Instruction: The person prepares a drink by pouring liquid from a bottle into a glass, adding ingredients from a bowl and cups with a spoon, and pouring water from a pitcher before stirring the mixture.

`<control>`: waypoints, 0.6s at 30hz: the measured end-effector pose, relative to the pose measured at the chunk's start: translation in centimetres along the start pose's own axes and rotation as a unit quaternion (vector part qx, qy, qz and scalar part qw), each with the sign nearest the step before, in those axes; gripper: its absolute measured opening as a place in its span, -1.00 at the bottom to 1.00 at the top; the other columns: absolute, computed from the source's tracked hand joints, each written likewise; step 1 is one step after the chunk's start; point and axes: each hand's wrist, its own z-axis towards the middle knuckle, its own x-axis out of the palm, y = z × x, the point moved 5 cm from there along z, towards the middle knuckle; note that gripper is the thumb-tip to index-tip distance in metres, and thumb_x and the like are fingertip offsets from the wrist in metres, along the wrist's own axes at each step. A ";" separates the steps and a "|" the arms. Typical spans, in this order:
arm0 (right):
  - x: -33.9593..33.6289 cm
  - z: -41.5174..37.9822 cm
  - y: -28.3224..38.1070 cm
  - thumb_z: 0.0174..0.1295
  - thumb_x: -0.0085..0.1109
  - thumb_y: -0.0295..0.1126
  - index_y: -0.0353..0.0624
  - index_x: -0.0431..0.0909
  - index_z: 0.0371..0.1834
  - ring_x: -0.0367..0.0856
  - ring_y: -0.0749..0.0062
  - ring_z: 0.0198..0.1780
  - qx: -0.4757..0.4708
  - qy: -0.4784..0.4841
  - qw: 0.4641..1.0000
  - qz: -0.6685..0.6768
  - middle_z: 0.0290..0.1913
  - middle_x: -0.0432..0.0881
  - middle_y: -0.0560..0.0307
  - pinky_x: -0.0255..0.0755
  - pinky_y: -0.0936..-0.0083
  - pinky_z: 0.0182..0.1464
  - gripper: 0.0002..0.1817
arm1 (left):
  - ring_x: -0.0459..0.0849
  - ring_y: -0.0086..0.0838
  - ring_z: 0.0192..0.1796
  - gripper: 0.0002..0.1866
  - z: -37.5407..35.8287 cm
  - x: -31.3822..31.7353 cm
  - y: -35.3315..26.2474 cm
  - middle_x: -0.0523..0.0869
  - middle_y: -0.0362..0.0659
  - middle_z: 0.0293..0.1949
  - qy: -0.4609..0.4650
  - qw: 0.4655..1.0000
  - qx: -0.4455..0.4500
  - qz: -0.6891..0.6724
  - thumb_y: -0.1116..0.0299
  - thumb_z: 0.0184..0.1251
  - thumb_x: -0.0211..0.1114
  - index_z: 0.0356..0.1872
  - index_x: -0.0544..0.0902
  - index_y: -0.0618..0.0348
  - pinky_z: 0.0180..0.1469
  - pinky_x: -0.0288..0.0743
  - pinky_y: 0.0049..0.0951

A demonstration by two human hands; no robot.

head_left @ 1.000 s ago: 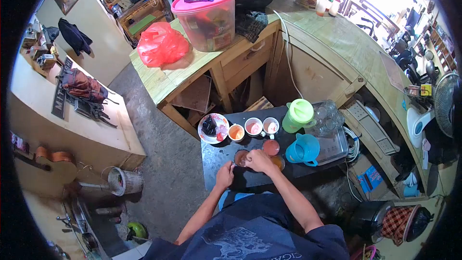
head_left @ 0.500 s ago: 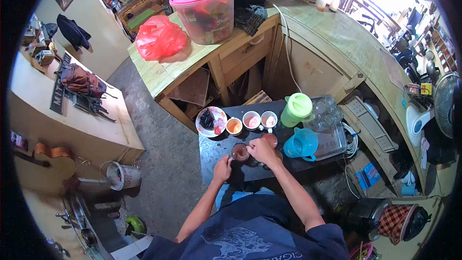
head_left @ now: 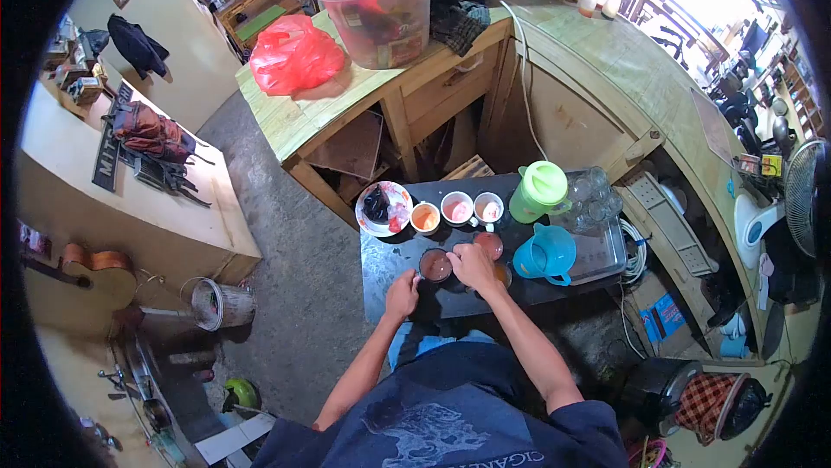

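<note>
My left hand (head_left: pixel 402 296) is closed around the handle of a glass mug (head_left: pixel 434 265) holding a brownish drink. Over the mug's right rim is my right hand (head_left: pixel 473 264), fingers pinched together; whatever they grip is hidden or too thin to make out. Behind that hand stands a glass with a reddish drink (head_left: pixel 489 245), and another glass with an amber-brown content (head_left: pixel 502 274) is partly covered by it. Farther back come a cup with orange content (head_left: pixel 425 219) and two white cups with pinkish content, one in the middle (head_left: pixel 456 207) and one on the right (head_left: pixel 488 207).
A plate (head_left: pixel 368 224) with a black plastic bag is at the dark table's (head_left: pixel 381 282) left end. Rightward are a green lidded pitcher (head_left: pixel 538 193), a blue jug (head_left: pixel 545 253) and clear glasses (head_left: pixel 592 197) at a metal tray (head_left: pixel 606 262). Wooden counters (head_left: pixel 294 135) rise behind.
The camera view has shifted slightly. Both hands stay at the same glass mug, with only a small change in the right hand's position over its rim.
</note>
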 end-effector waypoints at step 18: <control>-3.7 0.1 1.2 0.19 0.25 -0.25 -0.24 0.63 -0.59 0.66 -0.11 -0.41 -0.037 -0.015 0.998 -0.052 -0.50 0.65 -0.18 0.47 0.01 -0.26 -0.70 | 0.57 0.24 -0.11 -0.76 0.1 0.3 0.1 0.62 0.22 -0.26 0.006 1.000 0.002 -0.008 0.23 0.50 0.05 -0.21 0.49 0.24 -0.13 0.39 0.09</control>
